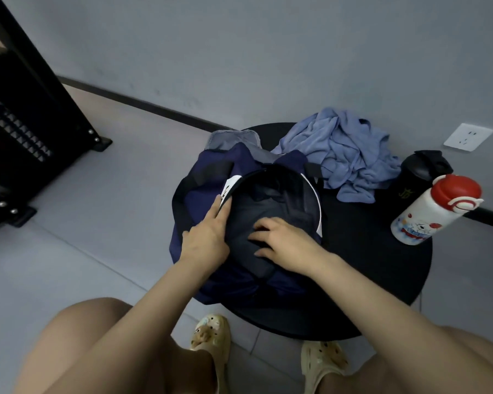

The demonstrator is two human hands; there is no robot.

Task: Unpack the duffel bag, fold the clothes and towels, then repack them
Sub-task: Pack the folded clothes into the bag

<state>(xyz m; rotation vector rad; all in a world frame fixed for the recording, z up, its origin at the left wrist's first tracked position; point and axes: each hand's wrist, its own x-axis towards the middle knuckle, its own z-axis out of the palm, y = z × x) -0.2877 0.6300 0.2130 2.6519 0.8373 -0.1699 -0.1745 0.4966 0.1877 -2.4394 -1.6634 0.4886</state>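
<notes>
- The dark blue duffel bag [211, 177] sits open on the round black table [382, 251].
- My left hand [207, 237] lies flat on its rim, fingers straight.
- My right hand [282, 241] reaches inside, fingers bent on dark cloth [268, 200].
- A crumpled blue towel [345, 152] lies behind the bag.

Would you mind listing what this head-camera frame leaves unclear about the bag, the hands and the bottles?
- Duffel bag interior: dark and shadowed; the dark contents cannot be identified.
- Right hand: fingertips curl into the dark fabric, so the grip is unclear.
- Left hand rests at the bag's opening; its palm is hidden.
- Black bottle: partly hidden by the white bottle; logo too small.
- Blue cloth: crumpled, type unclear.
</notes>
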